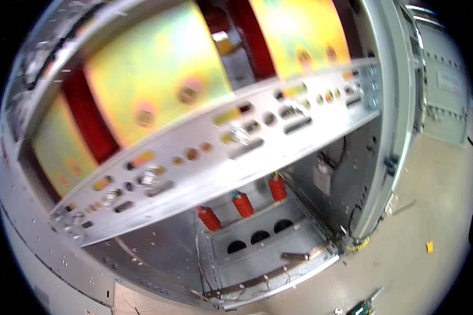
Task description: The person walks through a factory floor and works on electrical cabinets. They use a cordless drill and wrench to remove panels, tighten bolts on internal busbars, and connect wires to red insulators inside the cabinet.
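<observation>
Neither of my hands shows in the head view. A wide metal crossbar (210, 178) with slots, holes and bolts runs slantwise across an open grey cabinet. Behind and above it stand yellowish iridescent metal plates (157, 73), with dark red panels (91, 115) between them. In the gap between two plates are a dark reddish shape and a yellow one, too blurred to make out. Below the crossbar, three red ribbed insulators (243, 205) stand in a row on the cabinet's bottom. Dark round holes (260, 237) lie in front of them.
A loose dark bar (295, 256) lies at the cabinet's bottom front. On the floor at right are a dark green power tool (360, 308) and a small yellow piece (429, 247). A yellow-ended cable (359, 245) hangs by the cabinet corner. Another grey cabinet (445, 86) stands beyond.
</observation>
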Demonstrator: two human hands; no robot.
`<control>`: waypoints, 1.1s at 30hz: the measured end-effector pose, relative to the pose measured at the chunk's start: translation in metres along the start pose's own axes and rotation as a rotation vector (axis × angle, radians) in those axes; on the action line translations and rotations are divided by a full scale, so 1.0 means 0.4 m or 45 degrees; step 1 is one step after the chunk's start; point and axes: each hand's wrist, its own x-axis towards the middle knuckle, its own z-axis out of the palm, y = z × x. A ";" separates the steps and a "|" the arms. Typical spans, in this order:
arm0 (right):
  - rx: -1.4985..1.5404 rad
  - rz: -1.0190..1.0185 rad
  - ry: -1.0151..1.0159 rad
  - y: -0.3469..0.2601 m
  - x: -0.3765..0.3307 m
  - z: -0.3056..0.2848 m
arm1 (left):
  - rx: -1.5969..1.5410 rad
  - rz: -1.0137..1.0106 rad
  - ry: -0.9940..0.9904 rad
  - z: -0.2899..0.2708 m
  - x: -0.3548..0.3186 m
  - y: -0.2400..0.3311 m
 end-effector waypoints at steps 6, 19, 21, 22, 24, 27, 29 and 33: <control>0.175 -0.065 -0.038 -0.035 -0.032 -0.088 | -0.324 0.699 0.485 -0.598 -0.117 0.318; 0.128 -0.033 -0.251 -0.003 -0.021 -0.101 | 0.818 0.578 1.709 -1.253 -0.345 0.803; 0.133 -0.047 -0.226 -0.005 -0.025 -0.099 | 0.791 0.643 1.712 -1.273 -0.324 0.800; 0.135 -0.045 -0.210 0.007 -0.028 -0.094 | 0.849 0.638 1.704 -1.269 -0.315 0.800; 0.172 -0.094 -0.146 0.019 -0.013 -0.052 | 0.913 0.728 1.738 -1.278 -0.308 0.785; 0.195 -0.115 -0.084 0.057 -0.008 0.028 | 0.929 0.755 1.748 -1.279 -0.302 0.775; 0.197 -0.075 -0.086 0.033 -0.021 -0.003 | 0.944 0.758 1.751 -1.274 -0.306 0.775; 0.234 -0.047 -0.084 0.035 -0.031 -0.016 | 0.911 0.775 1.790 -1.261 -0.295 0.776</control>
